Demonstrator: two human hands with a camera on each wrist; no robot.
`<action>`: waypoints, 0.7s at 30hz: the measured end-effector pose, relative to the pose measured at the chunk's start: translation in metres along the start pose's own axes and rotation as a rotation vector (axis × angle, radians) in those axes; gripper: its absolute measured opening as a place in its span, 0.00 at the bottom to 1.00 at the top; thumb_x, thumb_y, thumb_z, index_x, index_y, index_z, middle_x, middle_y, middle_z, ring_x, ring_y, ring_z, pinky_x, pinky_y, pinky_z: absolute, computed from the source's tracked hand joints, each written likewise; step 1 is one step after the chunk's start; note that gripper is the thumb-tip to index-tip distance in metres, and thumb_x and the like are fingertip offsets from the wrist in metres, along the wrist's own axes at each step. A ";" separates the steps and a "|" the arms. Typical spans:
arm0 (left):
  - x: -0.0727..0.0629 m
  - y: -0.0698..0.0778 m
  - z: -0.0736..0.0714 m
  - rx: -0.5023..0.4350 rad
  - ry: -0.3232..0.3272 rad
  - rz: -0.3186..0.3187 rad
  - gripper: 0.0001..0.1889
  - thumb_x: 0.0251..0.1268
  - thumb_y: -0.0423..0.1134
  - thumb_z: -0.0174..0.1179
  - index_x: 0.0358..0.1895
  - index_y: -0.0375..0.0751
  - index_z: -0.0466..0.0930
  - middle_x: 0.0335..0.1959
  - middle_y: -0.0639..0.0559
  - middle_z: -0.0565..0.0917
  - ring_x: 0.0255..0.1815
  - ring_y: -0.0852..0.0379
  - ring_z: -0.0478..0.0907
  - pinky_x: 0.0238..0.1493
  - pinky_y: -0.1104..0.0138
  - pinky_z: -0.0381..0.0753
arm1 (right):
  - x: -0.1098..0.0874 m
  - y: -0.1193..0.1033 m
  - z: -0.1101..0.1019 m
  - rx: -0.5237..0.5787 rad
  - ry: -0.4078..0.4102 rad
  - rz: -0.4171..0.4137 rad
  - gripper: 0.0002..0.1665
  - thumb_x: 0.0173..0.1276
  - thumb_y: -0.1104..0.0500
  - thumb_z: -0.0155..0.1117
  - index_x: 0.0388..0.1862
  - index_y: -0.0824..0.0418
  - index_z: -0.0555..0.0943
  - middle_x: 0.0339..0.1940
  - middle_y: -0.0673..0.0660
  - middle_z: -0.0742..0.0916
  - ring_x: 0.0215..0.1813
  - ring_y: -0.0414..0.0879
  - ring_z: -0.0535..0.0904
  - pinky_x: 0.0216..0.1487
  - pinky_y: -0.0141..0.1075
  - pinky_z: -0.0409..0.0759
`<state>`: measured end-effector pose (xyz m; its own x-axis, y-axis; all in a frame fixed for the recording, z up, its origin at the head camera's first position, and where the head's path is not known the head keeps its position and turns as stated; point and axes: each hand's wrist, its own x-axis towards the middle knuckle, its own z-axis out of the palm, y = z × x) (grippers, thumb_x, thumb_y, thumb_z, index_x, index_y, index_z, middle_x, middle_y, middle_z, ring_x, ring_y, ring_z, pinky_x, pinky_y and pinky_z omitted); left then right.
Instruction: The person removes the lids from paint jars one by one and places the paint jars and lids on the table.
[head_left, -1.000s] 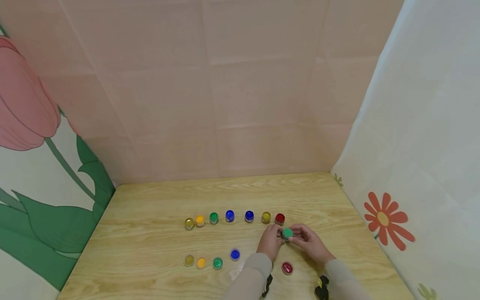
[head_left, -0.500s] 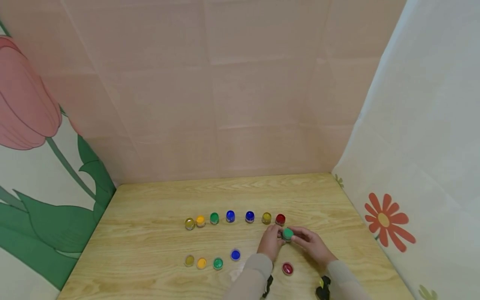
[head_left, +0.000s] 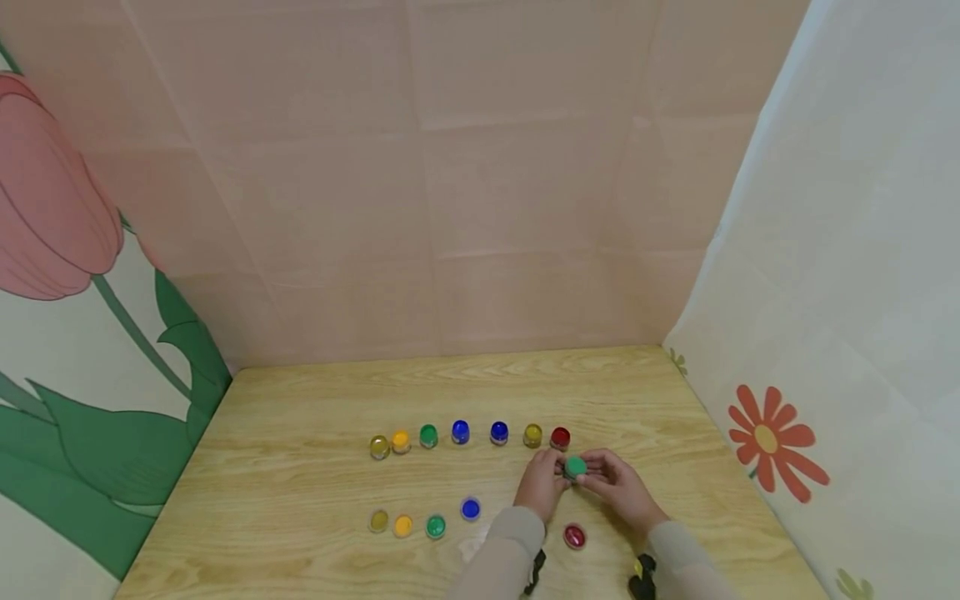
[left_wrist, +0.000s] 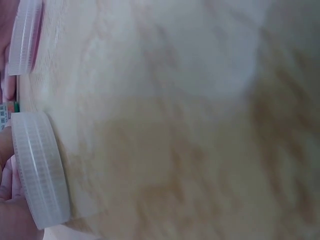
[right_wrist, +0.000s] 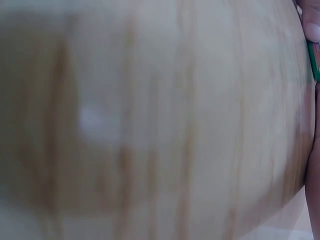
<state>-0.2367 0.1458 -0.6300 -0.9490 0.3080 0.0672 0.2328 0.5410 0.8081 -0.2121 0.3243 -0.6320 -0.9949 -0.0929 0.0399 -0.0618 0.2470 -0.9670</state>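
Observation:
A small green-topped paint jar (head_left: 575,467) is between both hands, in front of the right end of the back row in the head view. My left hand (head_left: 539,485) grips its left side, and my right hand (head_left: 620,487) pinches it from the right with thumb and fingers. Part of its printed label shows at the left edge of the left wrist view, near a translucent ridged lid (left_wrist: 41,170). The right wrist view catches only a green edge of the jar (right_wrist: 315,61) beside a fingertip. Nearest behind the hands stands a red paint jar (head_left: 560,438); a red lid (head_left: 574,536) lies in front.
Several paint jars line the back of the wooden table (head_left: 300,467), among them a blue jar (head_left: 498,432) and an orange jar (head_left: 401,442). Nearer lie a blue lid (head_left: 470,509), a green lid (head_left: 436,527) and an orange lid (head_left: 402,526). Fabric walls enclose the table's back and sides.
The fingers of my right hand have shifted slightly around the green-topped jar. Both hands stay in the same place, and the rows of jars and lids are unmoved.

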 end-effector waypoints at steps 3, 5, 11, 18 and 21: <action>0.000 0.000 0.000 0.001 0.001 0.008 0.14 0.62 0.32 0.70 0.48 0.45 0.79 0.43 0.56 0.78 0.44 0.62 0.78 0.49 0.70 0.80 | -0.001 0.001 -0.001 -0.009 -0.012 -0.025 0.23 0.70 0.66 0.67 0.60 0.73 0.75 0.54 0.71 0.83 0.52 0.43 0.82 0.52 0.29 0.81; 0.000 0.000 0.000 0.001 0.000 0.006 0.14 0.62 0.33 0.70 0.48 0.45 0.79 0.43 0.56 0.78 0.44 0.63 0.77 0.49 0.71 0.80 | -0.001 0.002 -0.002 -0.015 -0.025 -0.035 0.23 0.71 0.65 0.66 0.61 0.73 0.75 0.55 0.71 0.83 0.52 0.42 0.82 0.52 0.29 0.81; 0.002 -0.001 0.002 0.000 -0.001 -0.006 0.14 0.62 0.32 0.70 0.48 0.45 0.79 0.44 0.56 0.79 0.44 0.63 0.78 0.49 0.71 0.80 | 0.000 0.002 -0.006 -0.047 -0.048 -0.011 0.23 0.75 0.60 0.63 0.64 0.69 0.77 0.59 0.69 0.83 0.54 0.35 0.81 0.55 0.27 0.78; 0.004 -0.004 0.004 0.011 0.004 -0.012 0.14 0.61 0.32 0.71 0.48 0.46 0.79 0.43 0.57 0.79 0.43 0.64 0.78 0.48 0.72 0.80 | 0.002 0.004 -0.009 -0.054 -0.053 0.025 0.25 0.78 0.56 0.60 0.68 0.67 0.76 0.62 0.66 0.83 0.57 0.33 0.79 0.58 0.25 0.75; 0.004 -0.005 0.004 0.013 0.001 -0.018 0.14 0.61 0.33 0.71 0.48 0.46 0.79 0.43 0.58 0.78 0.43 0.64 0.78 0.48 0.72 0.80 | 0.002 0.004 -0.009 -0.037 -0.047 0.032 0.25 0.77 0.57 0.61 0.68 0.67 0.75 0.61 0.65 0.83 0.56 0.34 0.79 0.57 0.26 0.75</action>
<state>-0.2409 0.1480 -0.6362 -0.9532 0.2973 0.0539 0.2188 0.5561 0.8018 -0.2146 0.3341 -0.6340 -0.9916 -0.1291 -0.0039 -0.0334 0.2858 -0.9577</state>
